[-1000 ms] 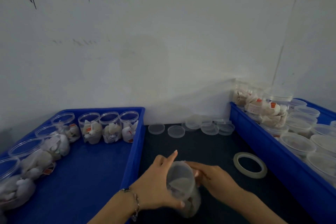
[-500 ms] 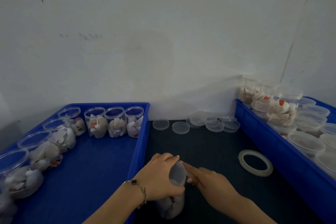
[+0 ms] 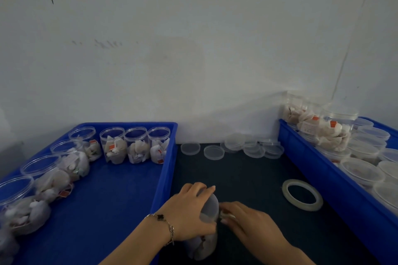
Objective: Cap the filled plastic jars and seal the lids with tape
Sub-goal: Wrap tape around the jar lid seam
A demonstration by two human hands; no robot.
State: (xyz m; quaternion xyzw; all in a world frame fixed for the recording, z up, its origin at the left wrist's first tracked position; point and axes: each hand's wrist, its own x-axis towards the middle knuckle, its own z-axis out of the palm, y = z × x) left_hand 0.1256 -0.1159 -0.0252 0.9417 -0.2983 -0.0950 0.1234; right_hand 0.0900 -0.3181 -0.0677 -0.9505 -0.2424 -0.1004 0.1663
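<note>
Dark, finely textured desk (image 3: pixel 247 178), back edge against a pale wall. Left side: large blue plastic tray (image 3: pixel 165 170), its rim reaching the back edge. Right side: second blue plastic tray (image 3: pixel 312 161), angled along the right edge. Between them near the back edge: scattered round clear plastic lids (image 3: pixel 243 146), some overlapping, two lying apart toward the left tray. Flat ring of clear tape (image 3: pixel 302 194) near the right tray. Near the front edge, a filled clear plastic jar (image 3: pixel 204 247), tilted; contact with desk unclear.
</note>
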